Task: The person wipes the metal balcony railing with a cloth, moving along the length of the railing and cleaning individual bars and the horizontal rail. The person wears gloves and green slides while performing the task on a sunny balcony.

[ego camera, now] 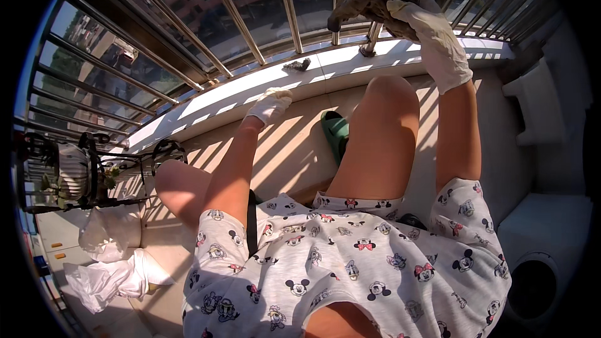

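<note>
My right hand (427,28), in a soiled white glove, holds a dark, wet-looking cloth (375,4) up against the metal railing bars at the upper right. My left hand (272,103), in a thin white glove, is loosely curled above the floor beside the ledge; nothing shows in it, though its palm side is hidden. A small dark grey clump (297,65), perhaps a scouring pad, lies on the white tiled ledge (211,105) between the two hands. The metal bars (286,7) rise behind the ledge, with window glass beyond them.
A black metal plant stand (150,156) with a ribbed white pot (73,171) is at the left. White plastic bags (110,277) lie at the lower left. A green slipper (335,134) is on a foot. At the right are a white stool (540,103) and a white front-loading appliance (540,225).
</note>
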